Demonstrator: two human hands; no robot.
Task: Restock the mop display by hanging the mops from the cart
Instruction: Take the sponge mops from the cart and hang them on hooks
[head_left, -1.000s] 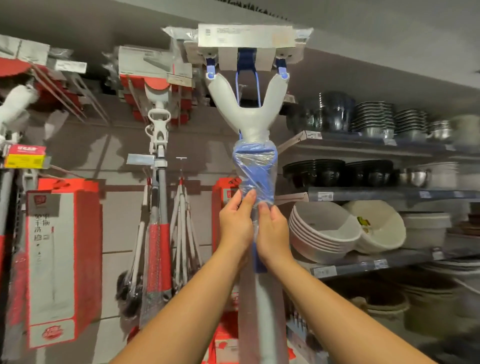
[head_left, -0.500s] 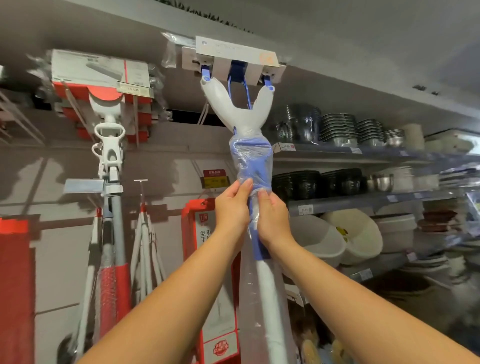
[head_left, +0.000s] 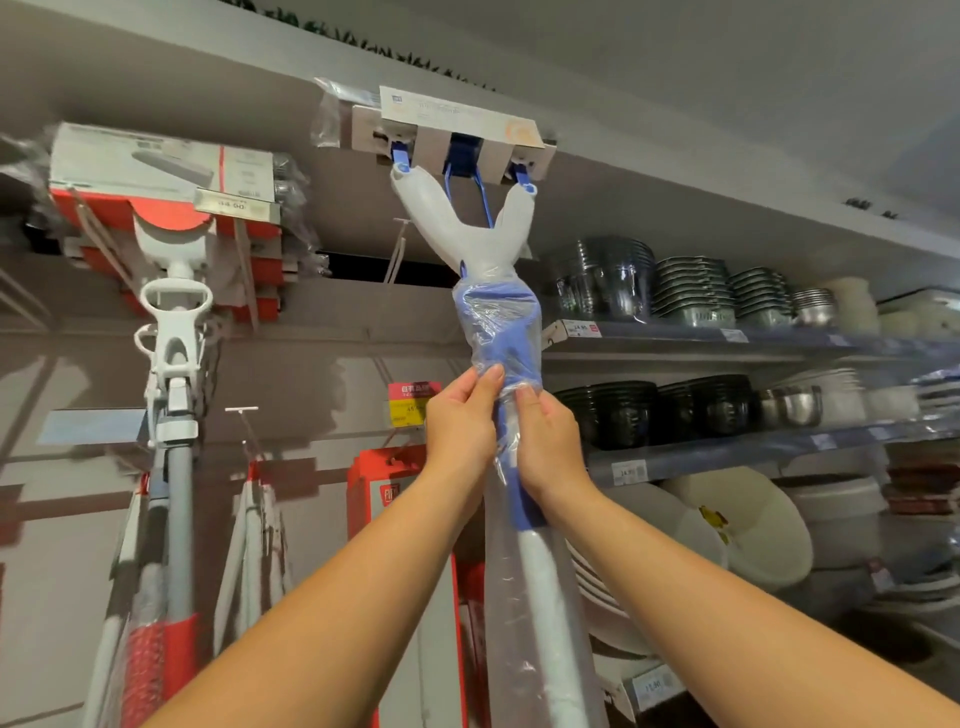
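Note:
A white and blue sponge mop (head_left: 470, 239) wrapped in clear plastic is held upright, head uppermost, near the top of the display wall. Its boxed head (head_left: 452, 124) sits just under the grey top ledge, tilted down to the right. My left hand (head_left: 460, 421) grips the blue collar of the handle from the left. My right hand (head_left: 545, 441) grips it from the right, slightly lower. A thin wire hook (head_left: 397, 249) sticks out of the wall just left of the mop's white fork. Below my hands the white handle runs down out of view.
A red and white mop (head_left: 174, 322) hangs at the left with its boxed head on top. More mop poles (head_left: 252, 525) and a red box (head_left: 400, 493) hang lower. Shelves (head_left: 727, 338) of black, steel and white bowls fill the right side.
The mop and both hands have shifted right and a little lower in view as my head turned left and up. The grip on the blue collar is unchanged.

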